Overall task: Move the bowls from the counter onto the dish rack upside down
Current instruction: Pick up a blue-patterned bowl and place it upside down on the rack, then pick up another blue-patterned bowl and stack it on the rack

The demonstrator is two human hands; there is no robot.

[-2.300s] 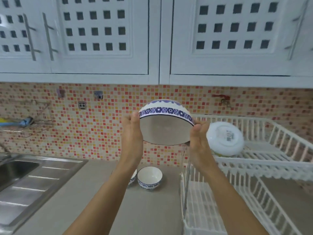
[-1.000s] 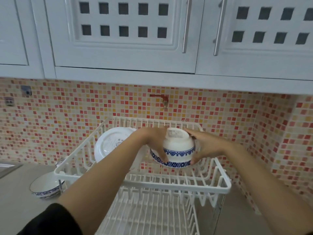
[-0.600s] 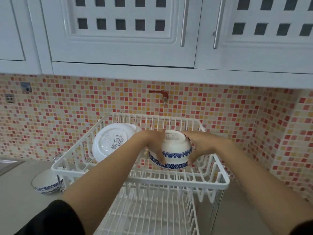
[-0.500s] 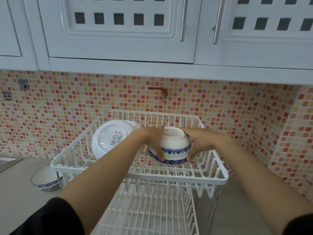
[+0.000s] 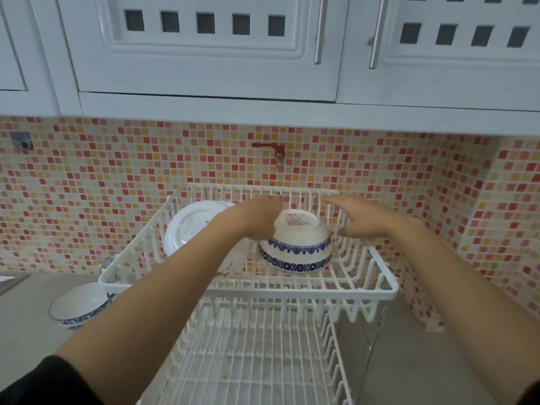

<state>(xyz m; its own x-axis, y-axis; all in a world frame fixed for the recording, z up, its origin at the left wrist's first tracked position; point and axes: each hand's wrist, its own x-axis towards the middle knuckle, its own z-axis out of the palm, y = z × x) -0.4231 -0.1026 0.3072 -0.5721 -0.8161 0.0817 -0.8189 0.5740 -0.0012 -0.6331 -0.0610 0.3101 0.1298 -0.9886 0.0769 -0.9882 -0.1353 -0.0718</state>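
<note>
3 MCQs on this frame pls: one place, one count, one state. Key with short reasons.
1. Where does the upside-down white ceramic bowl with the blue flower band sit?
A. upper tier of the white wire dish rack
B. lower tier
C. grey counter

2. How many bowls show on the grey counter?
A. none
B. one
C. three

3. What are the hands doing?
A. both open beside the bowl
B. both clamped on the bowl
C. one holds a plate

Key:
1 A: the bowl rests foot up inside the top basket, right of the white plate leaning there.
2 B: a single upright blue-banded bowl stands left of the rack.
3 A: the left hand and right hand have fingers spread, neither one gripping the bowl.
</note>
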